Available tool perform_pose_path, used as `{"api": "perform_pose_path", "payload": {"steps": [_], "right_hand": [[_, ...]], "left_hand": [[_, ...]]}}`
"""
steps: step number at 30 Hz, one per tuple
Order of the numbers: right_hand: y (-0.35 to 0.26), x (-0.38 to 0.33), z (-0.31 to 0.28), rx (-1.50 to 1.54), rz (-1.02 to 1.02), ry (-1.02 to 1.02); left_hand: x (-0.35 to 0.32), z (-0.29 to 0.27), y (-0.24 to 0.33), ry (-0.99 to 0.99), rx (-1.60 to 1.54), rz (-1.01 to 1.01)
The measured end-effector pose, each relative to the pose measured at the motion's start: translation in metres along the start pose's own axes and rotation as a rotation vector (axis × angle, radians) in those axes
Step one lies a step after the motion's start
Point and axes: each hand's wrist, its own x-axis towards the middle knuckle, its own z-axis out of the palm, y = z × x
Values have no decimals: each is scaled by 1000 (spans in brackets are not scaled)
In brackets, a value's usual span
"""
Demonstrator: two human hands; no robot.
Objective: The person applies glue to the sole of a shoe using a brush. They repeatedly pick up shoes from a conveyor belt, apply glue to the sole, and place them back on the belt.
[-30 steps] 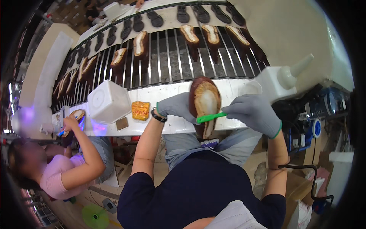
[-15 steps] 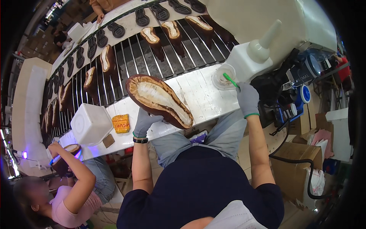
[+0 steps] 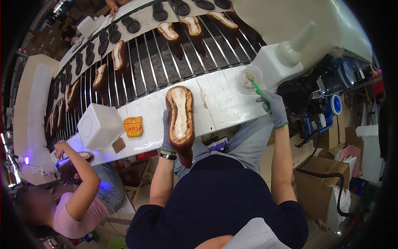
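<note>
Gripped in my gloved left hand (image 3: 166, 139) is a brown shoe upper (image 3: 180, 114), its pale underside turned up. The hand is mostly behind the upper, with its toe-to-heel length pointing toward me. My gloved right hand (image 3: 274, 107) pinches a green-handled brush (image 3: 258, 89). The brush tip is inside a clear plastic cup (image 3: 242, 86) on the white work ledge (image 3: 219, 103). Just behind that cup stands a white bottle with a tall nozzle (image 3: 275, 62).
Beyond the ledge runs a roller conveyor (image 3: 145, 62) with several brown uppers and a row of black soles (image 3: 160, 11). A white container (image 3: 97, 126) and a yellow packet (image 3: 133, 126) sit left. A co-worker (image 3: 78, 195) works there; a cardboard box (image 3: 321, 182) stands right.
The upper has turned from slanting to nearly lengthwise toward me and come closer to my body. My right hand has shifted slightly, tilting the brush deeper into the cup.
</note>
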Motion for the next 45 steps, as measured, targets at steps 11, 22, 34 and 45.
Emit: {"api": "perform_pose_path", "payload": {"steps": [11,22,34,45], "right_hand": [[-100,-68,81,-196,-351,-339],[-104,-83,86,-427,-605,-431],[-132,-57,106,-460,-695,-316],[-151,-20,105,-428,-751,-336]], "left_hand": [[27,120,-41,377,909,110],[32,169,-50,249,1237,251],[26,178,-53,244,1831,342],[31,174,-48,205,1904,288]]}}
